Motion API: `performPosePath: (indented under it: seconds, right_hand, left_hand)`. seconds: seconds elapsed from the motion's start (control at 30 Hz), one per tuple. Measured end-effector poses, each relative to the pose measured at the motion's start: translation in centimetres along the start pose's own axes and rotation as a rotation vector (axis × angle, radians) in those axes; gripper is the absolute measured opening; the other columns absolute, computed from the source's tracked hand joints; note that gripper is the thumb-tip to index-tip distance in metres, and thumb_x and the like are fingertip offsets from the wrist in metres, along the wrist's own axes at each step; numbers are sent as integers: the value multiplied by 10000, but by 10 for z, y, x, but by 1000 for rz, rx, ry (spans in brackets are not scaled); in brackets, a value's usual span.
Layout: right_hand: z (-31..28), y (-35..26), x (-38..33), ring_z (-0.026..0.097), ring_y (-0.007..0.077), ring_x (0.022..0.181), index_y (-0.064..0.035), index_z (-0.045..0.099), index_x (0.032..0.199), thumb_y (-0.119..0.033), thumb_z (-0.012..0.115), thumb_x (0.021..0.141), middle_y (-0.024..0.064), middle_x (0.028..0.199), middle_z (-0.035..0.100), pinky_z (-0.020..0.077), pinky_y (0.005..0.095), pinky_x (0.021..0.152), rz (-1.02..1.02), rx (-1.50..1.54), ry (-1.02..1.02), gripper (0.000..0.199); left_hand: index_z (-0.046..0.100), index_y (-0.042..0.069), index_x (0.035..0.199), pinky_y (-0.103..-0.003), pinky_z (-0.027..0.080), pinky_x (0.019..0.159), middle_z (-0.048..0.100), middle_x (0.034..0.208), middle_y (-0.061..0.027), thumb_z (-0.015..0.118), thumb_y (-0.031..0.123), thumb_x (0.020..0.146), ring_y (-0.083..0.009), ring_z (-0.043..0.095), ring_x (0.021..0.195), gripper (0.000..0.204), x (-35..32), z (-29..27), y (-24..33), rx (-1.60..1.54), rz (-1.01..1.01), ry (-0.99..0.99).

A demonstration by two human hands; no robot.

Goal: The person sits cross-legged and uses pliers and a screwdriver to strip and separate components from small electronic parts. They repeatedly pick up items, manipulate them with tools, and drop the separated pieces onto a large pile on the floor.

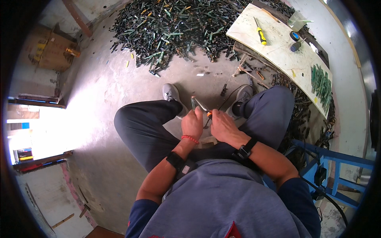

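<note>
Both my hands meet in front of my body, between my spread knees. My left hand point(192, 125) is closed on a narrow green circuit board strip point(193, 104), which points up with a copper-coloured end. In my right hand point(225, 126) is a hand tool point(203, 107) with a slim metal front and an orange part by the fingers. Its metal end reaches toward the top of the strip; whether they touch I cannot tell. The fingers hide the rest of the tool, so its exact kind is unclear.
A large heap of dark and green strips point(174, 27) covers the floor ahead. The white board table point(274, 47) at right bears a yellow-black screwdriver point(260, 35), a blue tape roll point(294, 36), a clear cup point(297, 22) and stacked green strips point(320, 86). A blue stool point(337, 158) stands at lower right.
</note>
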State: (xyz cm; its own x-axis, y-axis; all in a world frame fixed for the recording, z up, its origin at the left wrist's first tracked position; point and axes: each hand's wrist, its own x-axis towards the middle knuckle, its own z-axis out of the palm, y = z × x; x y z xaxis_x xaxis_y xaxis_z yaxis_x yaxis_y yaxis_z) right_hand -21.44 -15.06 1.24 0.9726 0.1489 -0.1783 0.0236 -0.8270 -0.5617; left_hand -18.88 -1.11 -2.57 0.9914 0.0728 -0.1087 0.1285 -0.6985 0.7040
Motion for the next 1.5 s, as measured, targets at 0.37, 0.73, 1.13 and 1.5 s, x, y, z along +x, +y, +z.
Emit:
performPosePath:
  seconds: [0.37,0.73,1.13,1.5]
  right_hand:
    - [-2,2,-2,627,441,801,58,519,915,-72,530,828,288,844,626,490,510,713,3,60,-57,156]
    - [7,13,0,611,448,796,48,543,929,-131,517,819,291,822,620,475,520,721,12,270,-158,212]
    - [-23,14,3,578,186,560,8,544,936,-67,488,780,89,733,577,457,323,438,426,1326,-642,182]
    - [-20,25,2,585,196,632,5,576,929,-108,558,768,96,760,610,449,334,517,419,1042,-479,197]
  left_hand:
    - [630,-46,768,-540,467,679,608,746,-298,416,378,966,-474,606,751,514,-3,-4,3,63,-23,-37]
    - [616,-52,789,-550,445,654,586,757,-312,412,385,970,-492,584,756,516,-9,-5,-5,55,-33,-58]
    - [613,-54,817,-534,435,654,590,763,-311,394,417,986,-491,583,802,546,-10,-1,-12,-6,-35,-71]
    - [514,-8,668,-315,371,476,452,546,-16,449,404,1000,-100,436,508,534,-2,2,-15,-612,-234,-220]
